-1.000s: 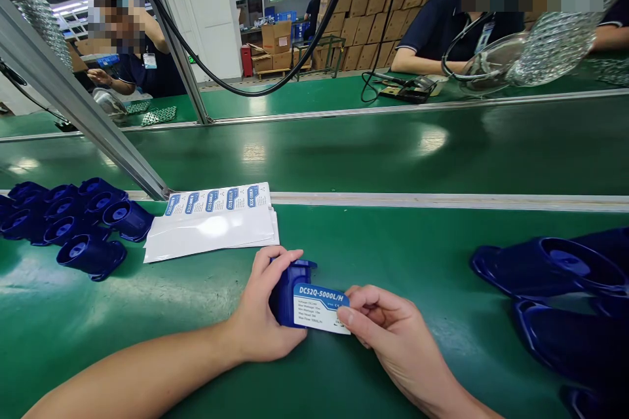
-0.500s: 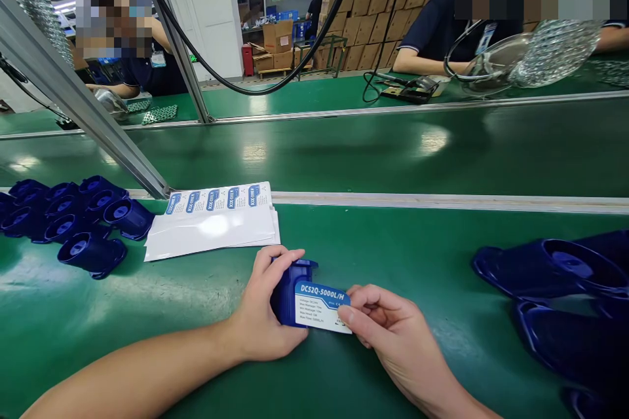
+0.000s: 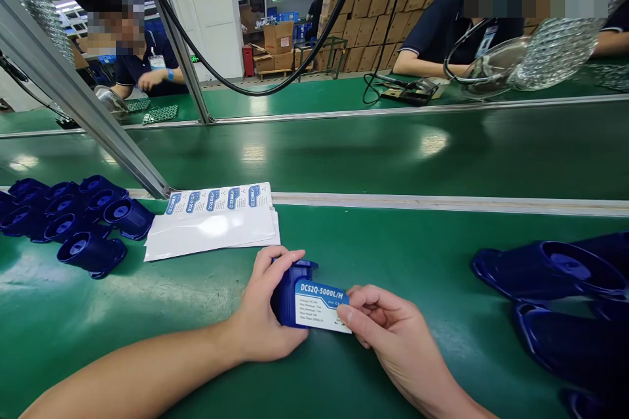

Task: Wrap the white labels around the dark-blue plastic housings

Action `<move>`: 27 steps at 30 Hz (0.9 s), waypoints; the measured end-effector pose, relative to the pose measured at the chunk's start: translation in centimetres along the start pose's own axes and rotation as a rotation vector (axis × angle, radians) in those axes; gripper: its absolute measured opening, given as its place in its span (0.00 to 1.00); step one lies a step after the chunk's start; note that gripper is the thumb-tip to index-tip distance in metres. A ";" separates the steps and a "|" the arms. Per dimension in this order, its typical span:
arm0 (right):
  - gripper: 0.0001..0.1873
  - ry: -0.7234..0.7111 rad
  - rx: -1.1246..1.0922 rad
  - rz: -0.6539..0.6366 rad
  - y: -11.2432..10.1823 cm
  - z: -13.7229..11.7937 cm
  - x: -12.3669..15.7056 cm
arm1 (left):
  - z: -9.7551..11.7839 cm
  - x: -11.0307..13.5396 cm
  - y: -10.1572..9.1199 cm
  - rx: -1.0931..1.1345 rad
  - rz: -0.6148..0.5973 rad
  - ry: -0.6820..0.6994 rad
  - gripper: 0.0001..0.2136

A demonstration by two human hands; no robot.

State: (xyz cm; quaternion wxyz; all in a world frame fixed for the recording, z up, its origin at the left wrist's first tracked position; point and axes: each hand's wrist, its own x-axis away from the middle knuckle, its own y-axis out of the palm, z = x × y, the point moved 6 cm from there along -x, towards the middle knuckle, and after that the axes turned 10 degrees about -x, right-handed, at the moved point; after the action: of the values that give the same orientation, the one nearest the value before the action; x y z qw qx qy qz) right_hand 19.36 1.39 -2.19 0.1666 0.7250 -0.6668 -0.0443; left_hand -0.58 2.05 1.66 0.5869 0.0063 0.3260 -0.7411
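Note:
My left hand (image 3: 265, 311) is wrapped round a dark blue plastic housing (image 3: 284, 298) lying on its side on the green work surface. A white and blue label (image 3: 319, 306) printed "DC52Q-5000L/H" overlaps the housing's right side with its left end. The label's right end is pinched between thumb and fingers of my right hand (image 3: 388, 334), standing out past the housing. Whether the left end is stuck down all along its edge, I cannot tell. Behind my left hand lie label sheets (image 3: 211, 232), with a row of printed labels along the far edge of the top one.
Several blue housings (image 3: 91, 252) stand at the left, and more blue housings (image 3: 550, 268) at the right. A slanting metal post (image 3: 98, 91) rises at the left. Beyond a pale rail (image 3: 442, 203) runs a green belt (image 3: 344, 144), with co-workers on its far side.
My hands, the housing and the label look nearly unchanged. Across the belt, the co-worker at the left has lowered a raised arm.

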 end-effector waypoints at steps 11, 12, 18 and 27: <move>0.23 0.002 0.009 0.043 0.6 -0.5 0.2 | 0.1 0.0 0.0 -0.002 0.002 0.002 0.44; 0.23 0.003 0.018 0.039 0.6 -0.5 0.1 | 0.1 0.0 0.0 -0.006 0.001 0.000 0.45; 0.22 0.001 0.038 0.037 0.3 -0.4 0.0 | 0.0 0.0 0.1 -0.007 0.001 0.002 0.44; 0.17 -0.212 0.288 0.030 0.7 -2.5 0.3 | 0.4 -0.1 0.0 -0.007 0.032 0.038 0.40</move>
State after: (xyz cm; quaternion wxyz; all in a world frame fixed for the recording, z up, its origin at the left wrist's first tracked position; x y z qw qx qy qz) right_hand 19.46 1.48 0.43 -0.0096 0.7227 -0.6907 -0.0223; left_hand -0.41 1.91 1.95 0.5926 0.0237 0.3396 -0.7301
